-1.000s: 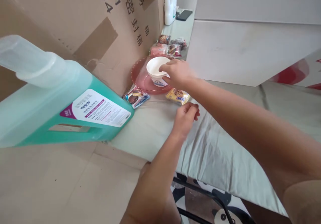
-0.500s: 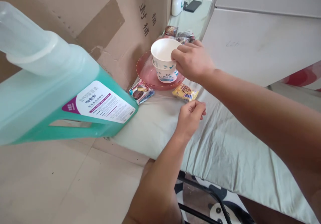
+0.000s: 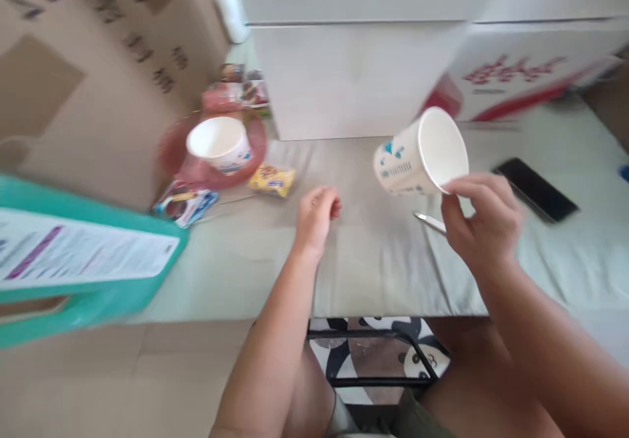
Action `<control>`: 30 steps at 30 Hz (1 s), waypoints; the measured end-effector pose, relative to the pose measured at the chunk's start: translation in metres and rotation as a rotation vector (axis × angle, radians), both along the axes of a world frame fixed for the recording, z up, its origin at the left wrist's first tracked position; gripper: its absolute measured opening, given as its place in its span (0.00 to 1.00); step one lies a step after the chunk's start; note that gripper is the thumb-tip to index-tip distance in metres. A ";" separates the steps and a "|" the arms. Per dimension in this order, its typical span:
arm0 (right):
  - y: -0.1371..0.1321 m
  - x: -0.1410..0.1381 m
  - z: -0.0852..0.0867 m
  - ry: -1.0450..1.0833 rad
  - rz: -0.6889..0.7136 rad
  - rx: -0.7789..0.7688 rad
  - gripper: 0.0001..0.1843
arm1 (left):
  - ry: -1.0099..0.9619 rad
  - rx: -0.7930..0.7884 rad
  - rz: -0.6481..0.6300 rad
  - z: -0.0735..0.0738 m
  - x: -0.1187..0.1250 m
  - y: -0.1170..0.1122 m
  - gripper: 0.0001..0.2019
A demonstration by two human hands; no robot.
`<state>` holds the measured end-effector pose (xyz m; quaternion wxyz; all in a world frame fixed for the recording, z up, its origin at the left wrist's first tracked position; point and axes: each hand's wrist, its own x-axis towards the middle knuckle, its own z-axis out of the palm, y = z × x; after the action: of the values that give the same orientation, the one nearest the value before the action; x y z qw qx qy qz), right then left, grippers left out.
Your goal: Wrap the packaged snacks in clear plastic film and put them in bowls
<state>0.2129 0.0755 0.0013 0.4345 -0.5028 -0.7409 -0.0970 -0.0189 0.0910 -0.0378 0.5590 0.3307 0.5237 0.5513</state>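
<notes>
Pinched by its rim in my right hand (image 3: 484,219) is a white paper cup (image 3: 400,162) with blue print, held tilted above the cloth with its mouth toward the upper right. Below it lies a thin white-and-silver tool (image 3: 430,222), partly hidden by my hand. My left hand (image 3: 317,219) is loosely closed over the cloth, with nothing visible in it. To its left, a paper bowl (image 3: 219,140) stands in a pink plastic plate (image 3: 171,146). A yellow snack packet (image 3: 272,180) lies between plate and left hand, and a blue-and-red snack packet (image 3: 184,203) sits at the plate's front.
A large green liquid jug (image 3: 105,297) stands at the left, before a cardboard box (image 3: 113,97). White boxes (image 3: 354,78) line the back. Several wrapped snacks (image 3: 236,91) lie behind the plate. A black phone (image 3: 535,189) rests at the right on the pale cloth (image 3: 373,274).
My right hand has lifted the upper paper cup off the bowl on the plate and carried it right. My view has turned right, bringing the phone and thin tool into sight.
</notes>
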 end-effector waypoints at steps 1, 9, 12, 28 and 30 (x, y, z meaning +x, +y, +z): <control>-0.018 0.039 -0.013 -0.010 -0.085 -0.003 0.08 | 0.007 0.009 -0.015 -0.001 0.011 0.002 0.12; -0.104 0.307 -0.084 -0.091 -0.773 0.084 0.15 | 0.127 0.083 -0.135 -0.018 0.103 0.009 0.14; -0.100 0.371 -0.094 -0.091 -0.939 -0.093 0.16 | 0.176 0.118 -0.177 -0.025 0.116 0.009 0.14; -0.056 0.199 -0.068 -0.196 -0.190 0.037 0.21 | 0.112 0.334 0.063 -0.011 0.056 0.000 0.17; -0.031 0.128 -0.057 -0.184 0.052 -0.070 0.20 | 0.068 0.375 0.113 -0.008 0.034 -0.002 0.20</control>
<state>0.3407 0.0443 -0.0555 0.3490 -0.4875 -0.7934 -0.1055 0.0149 0.0885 -0.0454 0.4379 0.4174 0.4481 0.6582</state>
